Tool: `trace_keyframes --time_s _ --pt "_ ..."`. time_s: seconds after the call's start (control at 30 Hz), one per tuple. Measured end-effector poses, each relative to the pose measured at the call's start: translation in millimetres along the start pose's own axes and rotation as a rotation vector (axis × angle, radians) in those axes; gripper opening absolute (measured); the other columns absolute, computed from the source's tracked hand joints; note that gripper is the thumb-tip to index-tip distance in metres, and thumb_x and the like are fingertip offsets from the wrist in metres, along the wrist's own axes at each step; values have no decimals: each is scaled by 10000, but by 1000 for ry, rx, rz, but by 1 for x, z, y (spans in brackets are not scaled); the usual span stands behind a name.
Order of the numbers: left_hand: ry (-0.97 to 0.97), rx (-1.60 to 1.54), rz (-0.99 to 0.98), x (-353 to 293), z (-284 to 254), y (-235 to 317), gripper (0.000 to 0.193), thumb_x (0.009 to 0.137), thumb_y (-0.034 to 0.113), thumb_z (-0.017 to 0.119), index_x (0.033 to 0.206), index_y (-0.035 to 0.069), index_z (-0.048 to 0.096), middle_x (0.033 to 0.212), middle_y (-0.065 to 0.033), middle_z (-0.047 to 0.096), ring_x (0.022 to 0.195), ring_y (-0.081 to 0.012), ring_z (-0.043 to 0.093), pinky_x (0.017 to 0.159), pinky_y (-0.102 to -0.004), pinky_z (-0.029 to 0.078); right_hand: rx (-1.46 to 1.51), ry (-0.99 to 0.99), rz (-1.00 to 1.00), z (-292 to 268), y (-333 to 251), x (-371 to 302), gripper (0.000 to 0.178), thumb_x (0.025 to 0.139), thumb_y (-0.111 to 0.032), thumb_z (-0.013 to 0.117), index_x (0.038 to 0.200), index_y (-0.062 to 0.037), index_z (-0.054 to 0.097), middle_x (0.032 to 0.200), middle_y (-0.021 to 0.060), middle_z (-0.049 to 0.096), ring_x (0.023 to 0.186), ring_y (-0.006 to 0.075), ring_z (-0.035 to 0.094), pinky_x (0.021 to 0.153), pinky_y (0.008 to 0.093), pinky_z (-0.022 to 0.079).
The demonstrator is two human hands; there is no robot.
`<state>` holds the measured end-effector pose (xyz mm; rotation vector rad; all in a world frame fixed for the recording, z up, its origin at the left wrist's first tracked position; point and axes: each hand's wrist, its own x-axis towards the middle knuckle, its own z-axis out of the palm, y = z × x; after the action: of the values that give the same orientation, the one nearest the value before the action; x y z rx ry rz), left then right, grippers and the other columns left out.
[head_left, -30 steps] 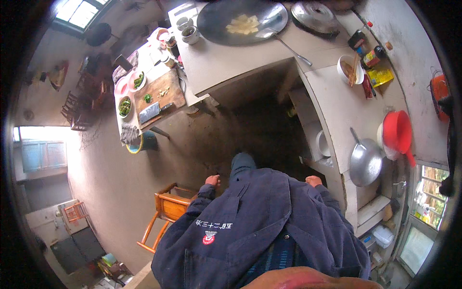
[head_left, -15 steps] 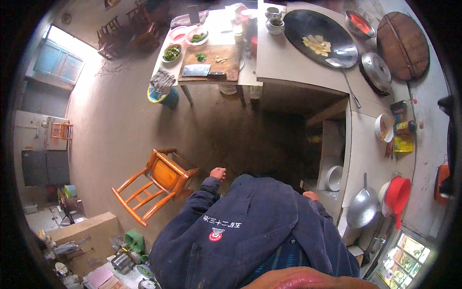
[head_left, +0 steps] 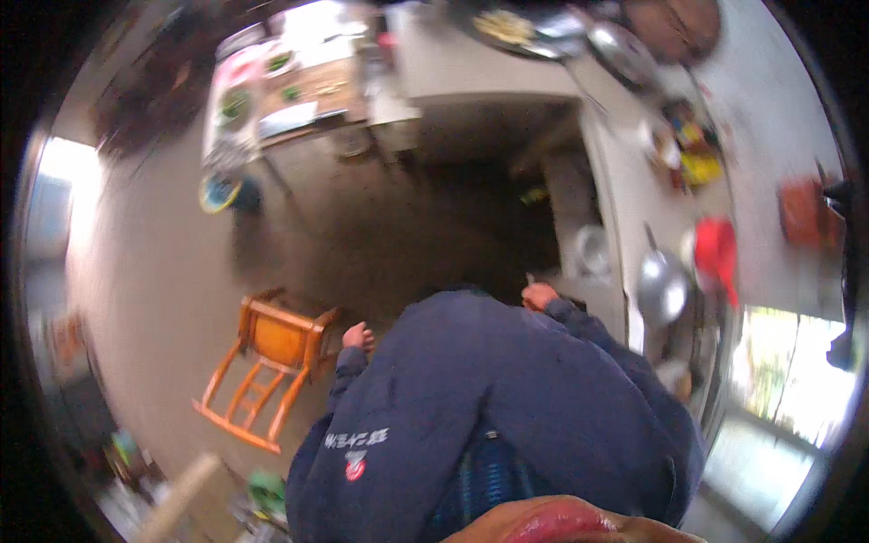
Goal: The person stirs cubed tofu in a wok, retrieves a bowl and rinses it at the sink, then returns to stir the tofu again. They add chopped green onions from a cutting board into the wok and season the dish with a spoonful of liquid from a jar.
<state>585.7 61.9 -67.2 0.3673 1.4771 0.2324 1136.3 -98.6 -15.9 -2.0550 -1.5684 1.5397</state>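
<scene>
My left hand (head_left: 358,338) hangs beside my body, to the right of a wooden chair (head_left: 278,339). Its fingers are curled in, and nothing shows in them. In front of my right side, near the counter's lower shelf, is my right hand (head_left: 539,296). Its fingers look closed, and a thin tip sticks up from it; blur hides whether that is a finger or a held thing. Neither hand touches the chair or the counter. A white bowl (head_left: 593,251) sits on the shelf beyond my right hand.
The table (head_left: 244,136) at the far left holds a cutting board (head_left: 330,83), a cleaver (head_left: 291,119) and bowls of greens. A blue bucket (head_left: 237,195) stands below. Along the right counter (head_left: 489,72) lie a wok (head_left: 557,43), a metal ladle (head_left: 663,288) and a red scoop (head_left: 716,253).
The view has swung right and down, so table and counter shift left and up. My right hand has come forward into fuller sight. The left stays low beside the chair.
</scene>
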Motion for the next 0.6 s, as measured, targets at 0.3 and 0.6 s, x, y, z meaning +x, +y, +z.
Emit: trace_keyframes --time_s 0.3,0.6 --pt "117 144 -87 -24 -25 -3 159 912 306 517 901 149 533 677 -12 519 495 -167 464 429 -315 316 660 76 634 25 -50 -18 161 843 -183 546 813 -48 627 750 85 636 564 164 585 422 304 456" --pt "94 192 -55 -19 -27 18 151 914 293 509 857 154 501 659 -3 483 486 -156 429 421 -312 298 671 112 572 43 -44 -19 198 845 -206 536 816 -38 635 722 86 630 546 163 572 417 303 457"
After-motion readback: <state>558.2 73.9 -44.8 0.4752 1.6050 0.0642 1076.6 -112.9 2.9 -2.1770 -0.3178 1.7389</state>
